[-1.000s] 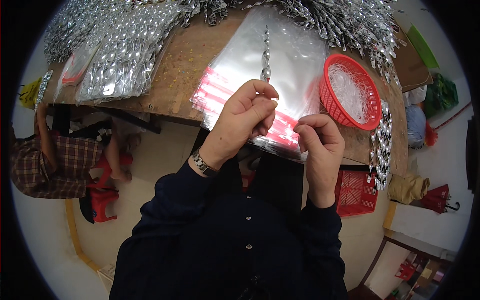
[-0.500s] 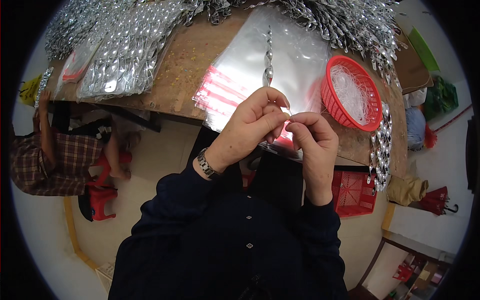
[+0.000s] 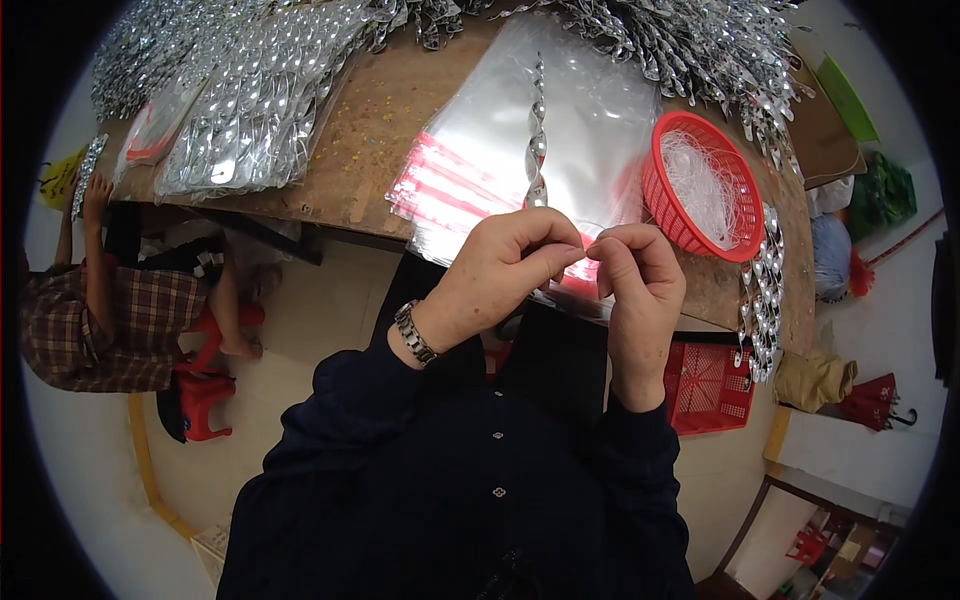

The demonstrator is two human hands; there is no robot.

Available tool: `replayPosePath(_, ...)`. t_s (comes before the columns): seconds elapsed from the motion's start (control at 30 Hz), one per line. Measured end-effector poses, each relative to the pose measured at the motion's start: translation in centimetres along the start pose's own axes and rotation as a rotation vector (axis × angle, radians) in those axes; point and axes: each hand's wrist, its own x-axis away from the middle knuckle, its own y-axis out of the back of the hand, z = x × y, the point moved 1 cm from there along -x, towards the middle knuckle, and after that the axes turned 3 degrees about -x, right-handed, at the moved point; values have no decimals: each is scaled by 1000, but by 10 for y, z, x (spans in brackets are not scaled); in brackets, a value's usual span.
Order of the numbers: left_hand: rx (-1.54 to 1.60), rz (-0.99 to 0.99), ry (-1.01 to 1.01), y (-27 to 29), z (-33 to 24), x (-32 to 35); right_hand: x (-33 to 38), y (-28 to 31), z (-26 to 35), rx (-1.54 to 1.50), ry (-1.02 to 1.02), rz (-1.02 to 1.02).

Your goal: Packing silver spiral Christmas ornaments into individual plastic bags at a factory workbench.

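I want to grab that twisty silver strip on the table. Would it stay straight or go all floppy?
Probably floppy: the silver spiral strip looks thin and foil-like, so it would likely dangle and sway. It seems very light. The clear plastic bags under it look slick, so a push might slide it easily.

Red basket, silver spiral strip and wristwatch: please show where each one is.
red basket (image 3: 668, 205), head view, on its near rim.
silver spiral strip (image 3: 538, 140), head view, on its middle twist.
wristwatch (image 3: 412, 333), head view, on its metal band.
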Motion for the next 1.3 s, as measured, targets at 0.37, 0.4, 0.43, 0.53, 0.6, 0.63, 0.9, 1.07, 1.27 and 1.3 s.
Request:
replayPosePath(0.37,314,-188,91,-4,1,1,8,-2,-9,75,79,-44)
replayPosePath(0.4,306,-195,89,-5,1,1,9,-3,-10,97,86,-39)
replayPosePath(0.43,299,-199,88,-5,1,1,10,-2,-12,97,85,-39)
replayPosePath(0.53,314,-206,105,-7,-1,1,11,-3,-15,135,121,-24)
replayPosePath(0.6,310,-208,112,-7,0,1,11,-4,-15,167,138,-56)
replayPosePath(0.63,307,-210,118,-7,0,1,11,-5,-15,167,138,-57)
replayPosePath(0.9,326,-207,126,-9,2,1,11,-5,-18,272,255,-18)
replayPosePath(1.07,334,-197,135,-7,2,1,13,-4,-14,347,205,51)
replayPosePath(1.27,352,-196,129,-6,2,2,13,-5,-13,400,219,52)
replayPosePath(1.3,357,-195,130,-5,2,2,13,-6,-13,407,227,52)
